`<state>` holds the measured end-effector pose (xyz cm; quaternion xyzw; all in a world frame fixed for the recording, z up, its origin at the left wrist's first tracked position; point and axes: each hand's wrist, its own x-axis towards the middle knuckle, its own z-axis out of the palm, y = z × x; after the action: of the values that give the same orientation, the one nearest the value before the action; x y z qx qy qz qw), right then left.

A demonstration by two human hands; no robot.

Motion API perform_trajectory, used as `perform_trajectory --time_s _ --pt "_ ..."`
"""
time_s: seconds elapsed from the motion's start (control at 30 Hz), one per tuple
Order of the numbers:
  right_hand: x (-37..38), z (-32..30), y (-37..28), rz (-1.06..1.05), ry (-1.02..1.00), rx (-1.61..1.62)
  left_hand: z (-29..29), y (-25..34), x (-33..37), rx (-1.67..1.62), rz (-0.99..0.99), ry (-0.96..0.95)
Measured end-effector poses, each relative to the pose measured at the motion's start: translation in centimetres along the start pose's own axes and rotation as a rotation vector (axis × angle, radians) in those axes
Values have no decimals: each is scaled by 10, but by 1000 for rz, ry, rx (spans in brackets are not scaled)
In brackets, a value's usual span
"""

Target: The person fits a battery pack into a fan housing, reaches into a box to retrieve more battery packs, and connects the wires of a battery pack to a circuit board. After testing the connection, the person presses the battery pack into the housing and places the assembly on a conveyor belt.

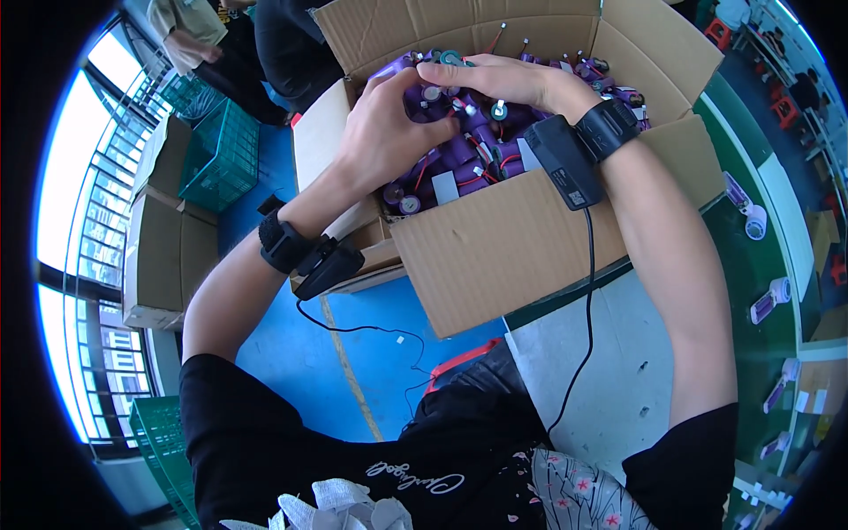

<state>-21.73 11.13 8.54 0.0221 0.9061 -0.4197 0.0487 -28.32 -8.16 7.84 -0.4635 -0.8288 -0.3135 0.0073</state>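
Both my hands are inside the top of an open cardboard box (495, 247) heaped with purple battery packs (459, 152) that carry red wires and small white connectors. My left hand (386, 125) curls round a purple pack at the heap's left side, its thumb bent toward the middle. From the right, my right hand (508, 81) reaches across the far part of the heap. Its near edge almost meets my left fingertips, beside a teal round piece (451, 58). What lies under the right fingers is hidden.
Strapped to my wrists are black devices (565, 163) with cables hanging down. A green bench (751, 353) on the right bears several white and purple handheld items (770, 300). Teal crates (221, 155) and cartons (168, 256) stand left, near a standing person (199, 44).
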Motion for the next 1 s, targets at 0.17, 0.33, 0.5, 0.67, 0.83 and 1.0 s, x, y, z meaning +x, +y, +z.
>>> perform_trajectory --time_s 0.17,0.33,0.5,0.67,0.83,1.0 --pt "14 10 10 -34 27 -110 3 8 3 218 10 -51" --pt "20 8 13 -36 -35 9 6 8 14 206 -42 -195" --pt "14 3 18 3 -41 197 20 3 15 24 1 -101" --pt "-4 -3 13 -43 39 303 23 9 11 -24 69 106" --pt "-4 -6 18 -29 31 324 14 28 14 -105 -32 -34" --pt "-4 0 14 -97 66 332 33 16 22 -135 45 -2"
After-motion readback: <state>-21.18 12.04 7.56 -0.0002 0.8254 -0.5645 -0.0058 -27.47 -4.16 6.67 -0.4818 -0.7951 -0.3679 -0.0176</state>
